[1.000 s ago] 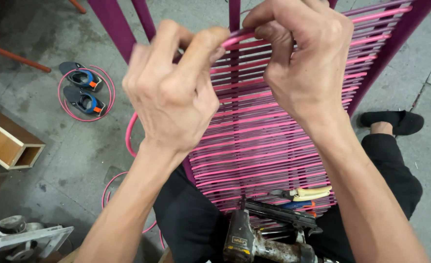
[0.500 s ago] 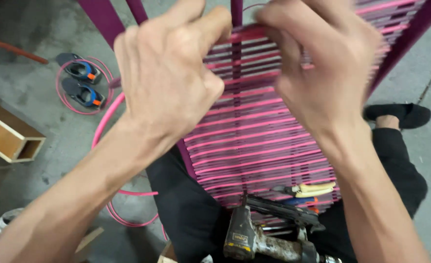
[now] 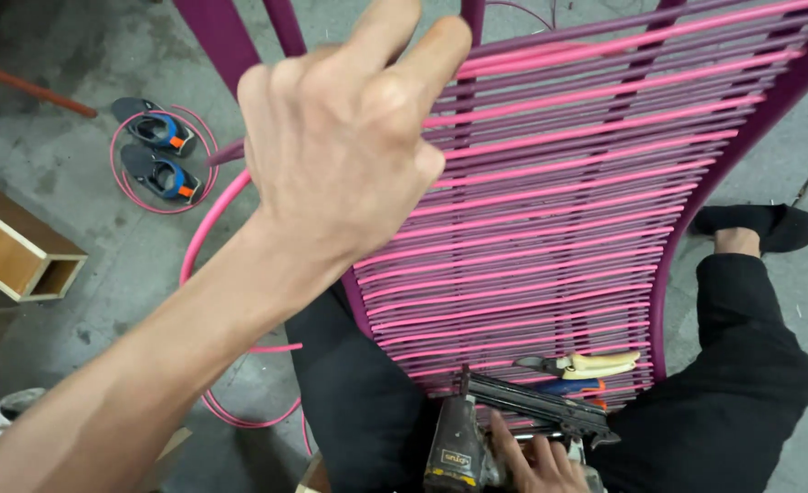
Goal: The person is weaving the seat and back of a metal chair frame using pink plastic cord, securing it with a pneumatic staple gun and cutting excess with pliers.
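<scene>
A purple metal chair frame woven with pink cord lies across my lap. My left hand is raised at the frame's left side, its fingers curled around a loose pink cord that curves down to the floor. At the bottom edge my right hand lies on a dark nail gun resting on my lap, fingers wrapped on its body. Pliers with cream handles rest on the weave just above the gun.
A pair of black sandals sits inside a coil of pink cord on the concrete floor at left. An open wooden box lies further left, and a red rod above it. My black-shod foot is at right.
My right hand left the top of the weave and dropped to the nail gun. My left hand pulled away leftward and upward with the cord.
</scene>
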